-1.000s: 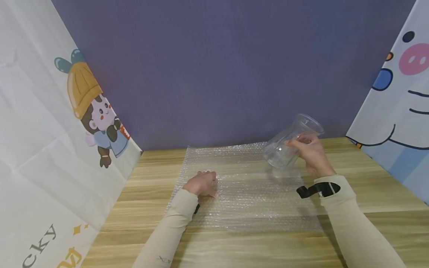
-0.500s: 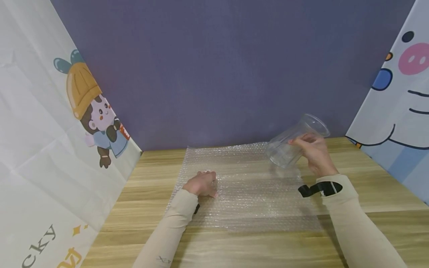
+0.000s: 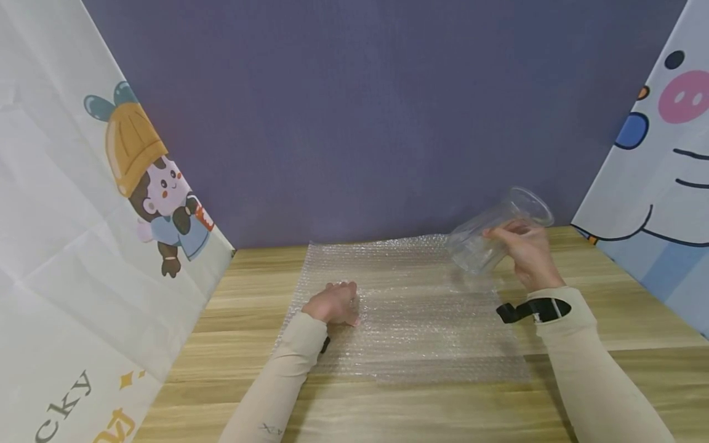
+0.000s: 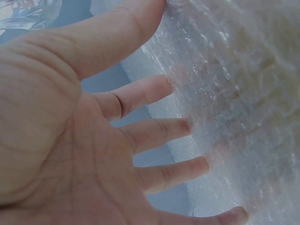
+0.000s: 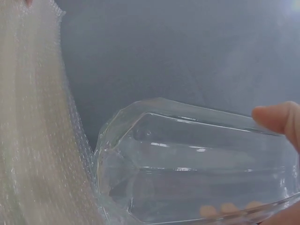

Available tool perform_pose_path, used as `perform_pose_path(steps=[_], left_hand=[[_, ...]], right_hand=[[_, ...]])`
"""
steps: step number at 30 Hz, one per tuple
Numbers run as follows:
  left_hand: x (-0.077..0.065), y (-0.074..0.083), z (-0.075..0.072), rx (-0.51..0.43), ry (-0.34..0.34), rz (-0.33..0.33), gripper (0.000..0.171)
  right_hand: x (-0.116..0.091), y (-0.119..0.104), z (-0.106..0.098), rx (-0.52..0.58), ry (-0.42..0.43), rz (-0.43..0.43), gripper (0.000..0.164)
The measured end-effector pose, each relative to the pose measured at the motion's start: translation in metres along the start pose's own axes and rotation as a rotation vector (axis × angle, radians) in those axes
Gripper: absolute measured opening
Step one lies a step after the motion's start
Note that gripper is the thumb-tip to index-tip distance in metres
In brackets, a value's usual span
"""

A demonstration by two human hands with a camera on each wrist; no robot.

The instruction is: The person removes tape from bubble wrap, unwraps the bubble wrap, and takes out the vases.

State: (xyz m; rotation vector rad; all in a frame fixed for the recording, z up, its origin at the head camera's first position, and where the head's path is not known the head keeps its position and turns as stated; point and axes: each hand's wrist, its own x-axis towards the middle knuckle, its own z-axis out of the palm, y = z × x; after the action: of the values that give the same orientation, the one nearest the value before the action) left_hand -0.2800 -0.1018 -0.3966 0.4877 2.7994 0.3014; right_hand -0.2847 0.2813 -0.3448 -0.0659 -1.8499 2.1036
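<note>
A clear, faceted glass vase (image 3: pixel 471 246) leans over the far right corner of a sheet of bubble wrap (image 3: pixel 410 332). Its flared rim points up and to the right, its base down to the left. My right hand (image 3: pixel 528 252) grips it near the rim, thumb (image 5: pixel 276 117) on one side and fingers behind the glass. Whether the base touches the wrap I cannot tell. On the left part of the sheet rests my left hand (image 3: pixel 331 304). In the left wrist view its fingers are spread, with the fingertips (image 4: pixel 161 86) against the bubble wrap (image 4: pixel 243 117).
Under the sheet lies a wood-grain tabletop (image 3: pixel 388 412). A dark purple-blue panel (image 3: pixel 360 123) stands along the back edge. White printed cloths hang at the left (image 3: pixel 55 215) and right (image 3: pixel 653 184), with cartoon figures on them.
My right hand has shifted the vase a short way to the right, its tilt staying much the same. The left hand and the bubble wrap keep their places.
</note>
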Motion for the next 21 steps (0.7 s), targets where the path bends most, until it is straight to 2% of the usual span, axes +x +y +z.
perform_pose_path(steps=[13, 21], left_hand=[[0.001, 0.0, 0.0, 0.018, 0.003, -0.001, 0.07], [0.0, 0.001, 0.0, 0.012, -0.001, 0.003, 0.075]], right_hand=[[0.003, 0.0, -0.009, 0.018, 0.033, 0.001, 0.023], [0.005, 0.0, -0.012, -0.009, 0.097, 0.01, 0.024]])
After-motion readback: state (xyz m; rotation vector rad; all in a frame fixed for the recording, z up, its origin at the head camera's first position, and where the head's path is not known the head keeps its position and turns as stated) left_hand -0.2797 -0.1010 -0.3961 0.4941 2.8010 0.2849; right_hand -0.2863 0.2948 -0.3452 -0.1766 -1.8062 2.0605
